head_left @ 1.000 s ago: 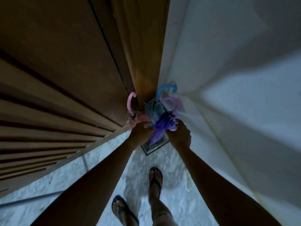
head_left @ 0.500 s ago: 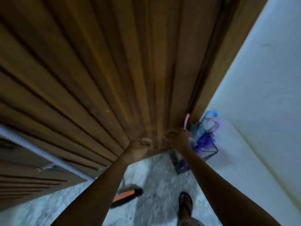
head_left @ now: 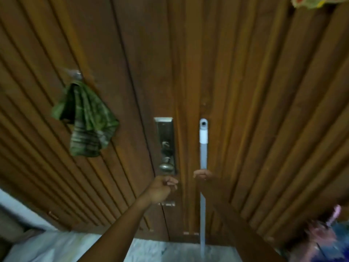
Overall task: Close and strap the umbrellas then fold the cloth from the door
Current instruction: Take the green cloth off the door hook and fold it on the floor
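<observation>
Crumpled green patterned cloth (head_left: 86,120) hangs from a small metal hook (head_left: 76,75) on the ribbed wooden door (head_left: 245,91), well apart from both hands. Best to lift it up off the hook, not tug it.

My left hand (head_left: 162,188) is curled and empty, just below the round metal knob (head_left: 166,167). My right hand (head_left: 203,174) is at the pale grey pole (head_left: 203,152); I cannot tell if it grips.

The pink and blue umbrellas (head_left: 324,233) at lower right are blurred and cut off, their straps unreadable.

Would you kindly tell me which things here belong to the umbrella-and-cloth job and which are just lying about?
For the job: green cloth hanging on the door; umbrellas, blurred, lower right.
Just about: pale pole, gripped by the right hand; door knob; colourful decoration, top right.
</observation>
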A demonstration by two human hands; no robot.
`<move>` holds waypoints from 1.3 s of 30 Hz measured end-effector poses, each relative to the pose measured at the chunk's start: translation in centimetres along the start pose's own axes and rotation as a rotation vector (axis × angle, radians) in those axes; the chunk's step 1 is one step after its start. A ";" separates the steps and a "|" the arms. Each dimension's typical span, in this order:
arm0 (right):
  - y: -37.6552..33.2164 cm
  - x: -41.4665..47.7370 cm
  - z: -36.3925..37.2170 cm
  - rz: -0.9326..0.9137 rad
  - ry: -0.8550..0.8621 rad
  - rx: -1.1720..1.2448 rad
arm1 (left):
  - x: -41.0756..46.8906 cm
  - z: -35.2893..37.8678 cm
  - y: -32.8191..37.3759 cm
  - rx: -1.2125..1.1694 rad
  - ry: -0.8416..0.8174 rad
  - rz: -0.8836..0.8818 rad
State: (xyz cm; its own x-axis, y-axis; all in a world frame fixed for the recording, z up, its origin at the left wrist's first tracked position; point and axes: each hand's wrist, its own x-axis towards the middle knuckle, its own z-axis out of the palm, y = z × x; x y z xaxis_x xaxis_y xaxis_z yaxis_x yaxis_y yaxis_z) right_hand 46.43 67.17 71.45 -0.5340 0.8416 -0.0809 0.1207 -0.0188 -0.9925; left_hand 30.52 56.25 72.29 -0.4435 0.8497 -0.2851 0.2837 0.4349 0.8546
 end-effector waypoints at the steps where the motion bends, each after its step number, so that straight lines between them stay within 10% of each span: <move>1: -1.0 0.2 1.4 -0.079 0.016 -0.037 | -0.4 -1.5 0.5 0.014 0.045 0.037; 18: -21.4 0.5 17.6 -0.442 -0.124 -0.293 | -10.0 -24.5 9.1 0.368 1.110 0.489; 29: -25.5 2.2 28.6 -0.280 0.192 -0.393 | -4.5 -33.3 6.0 0.283 0.653 0.509; 39: -30.6 -4.4 20.7 -0.436 0.415 -0.259 | -7.1 -29.2 13.1 -0.050 0.519 0.856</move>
State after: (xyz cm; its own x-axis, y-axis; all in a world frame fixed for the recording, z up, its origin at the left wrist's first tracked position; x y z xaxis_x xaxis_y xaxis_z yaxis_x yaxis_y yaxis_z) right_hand 27.74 52.88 100.29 -0.2188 0.8819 0.4176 0.1909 0.4584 -0.8680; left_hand 12.56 47.21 98.16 -0.4261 0.6305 0.6488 0.6504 -0.2850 0.7041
